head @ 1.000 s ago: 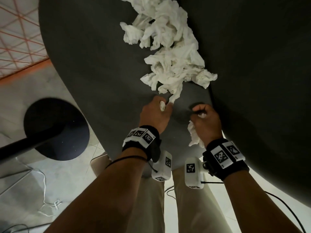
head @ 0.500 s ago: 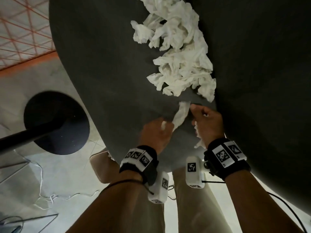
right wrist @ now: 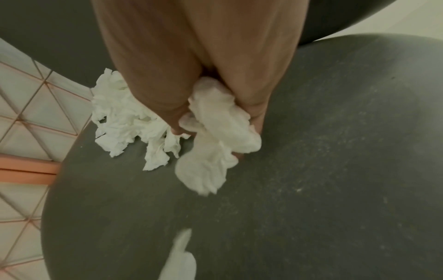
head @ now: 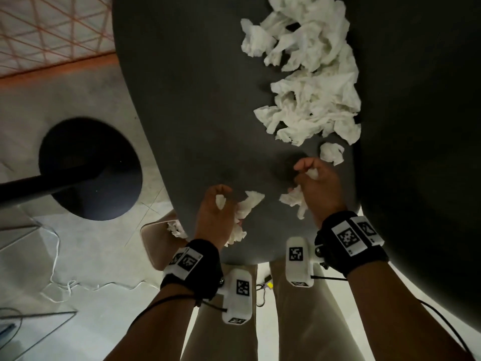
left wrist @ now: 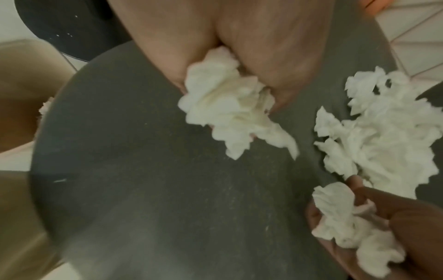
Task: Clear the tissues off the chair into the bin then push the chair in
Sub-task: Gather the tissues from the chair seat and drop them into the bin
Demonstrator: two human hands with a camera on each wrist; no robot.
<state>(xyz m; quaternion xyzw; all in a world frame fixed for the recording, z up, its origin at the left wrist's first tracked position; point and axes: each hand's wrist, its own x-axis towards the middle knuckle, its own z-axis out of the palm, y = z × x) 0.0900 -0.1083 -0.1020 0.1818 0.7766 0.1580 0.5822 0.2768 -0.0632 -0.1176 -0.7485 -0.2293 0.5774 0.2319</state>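
Over dark chair seat (head: 197,105): left hand (head: 216,212) grips crumpled tissue wad (head: 243,209); right hand (head: 318,186) clutches another wad (head: 294,200). Tissue pile (head: 309,82) at one o'clock.

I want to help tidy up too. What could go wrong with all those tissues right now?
Both hands are already full: the left hand and the right hand each grip a wad with loose ends hanging out, so bits may drop on the way to the bin. The big pile and a small scrap lie on the chair seat, so more trips look likely.
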